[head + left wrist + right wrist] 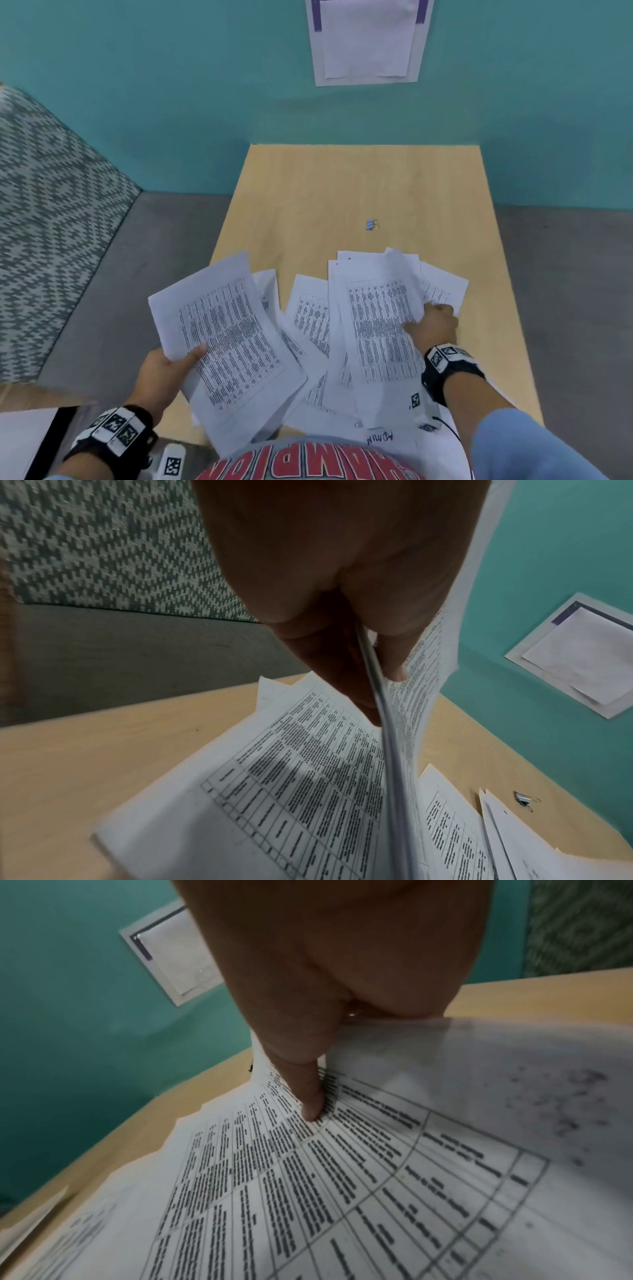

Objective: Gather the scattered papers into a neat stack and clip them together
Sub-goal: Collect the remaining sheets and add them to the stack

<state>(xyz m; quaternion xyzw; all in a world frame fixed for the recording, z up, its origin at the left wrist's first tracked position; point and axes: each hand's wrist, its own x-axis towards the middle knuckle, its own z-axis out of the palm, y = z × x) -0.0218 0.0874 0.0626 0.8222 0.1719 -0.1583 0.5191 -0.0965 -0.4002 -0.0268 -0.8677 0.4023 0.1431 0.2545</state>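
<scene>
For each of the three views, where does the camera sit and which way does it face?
Head: on the head, facing down at the table, papers, clip; both hands and wrist bands show.
Left wrist: along the left hand, which pinches a sheaf.
Right wrist: along the right hand, thumb on the papers.
All three share the wall sheet; head and left wrist share the clip.
</scene>
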